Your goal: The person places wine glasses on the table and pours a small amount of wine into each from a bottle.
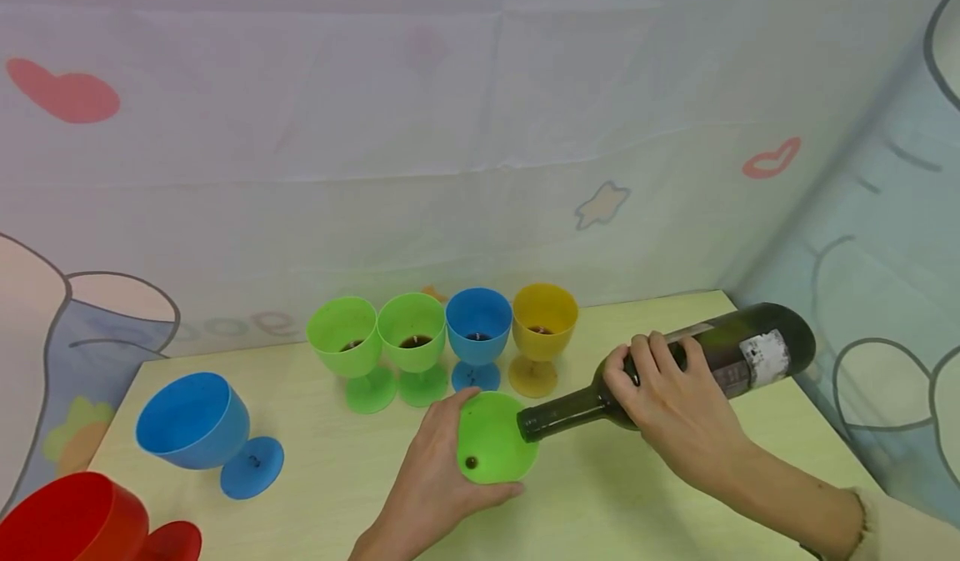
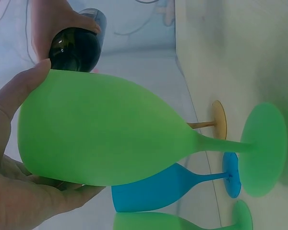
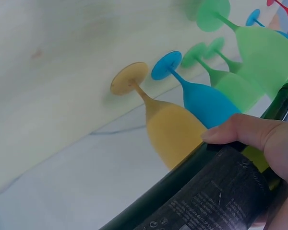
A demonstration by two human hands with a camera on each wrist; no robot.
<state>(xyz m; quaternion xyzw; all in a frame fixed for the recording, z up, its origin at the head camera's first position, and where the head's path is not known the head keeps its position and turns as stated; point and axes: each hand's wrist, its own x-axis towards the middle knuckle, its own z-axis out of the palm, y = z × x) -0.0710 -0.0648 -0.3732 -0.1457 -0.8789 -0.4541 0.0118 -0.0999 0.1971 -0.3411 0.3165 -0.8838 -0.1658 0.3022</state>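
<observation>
Nearest the camera, at lower left, a red cup (image 1: 90,511) stood partly out of view; what showed of its inside looked dry. Beyond it on the table (image 1: 315,494), a blue cup (image 1: 213,428) looked dry too. Next, along the back, stood a first green cup (image 1: 342,332), a second green cup (image 1: 412,323), a second blue cup (image 1: 480,315) and a yellow cup (image 1: 545,319), each with a little dark liquid (image 1: 416,342) inside. In front of these, the left hand (image 1: 431,469) curled thumb and fingers round the bowl of a third green cup (image 1: 498,440), where one small dark spot (image 1: 471,463) showed. At right, the right hand (image 1: 675,403) gripped a bottle (image 1: 738,348), tilted with its mouth at that cup's right rim; no stream was visible. Pouring seemed finished for four cups, barely begun in the held one, and left to do for the red and nearer blue.
</observation>
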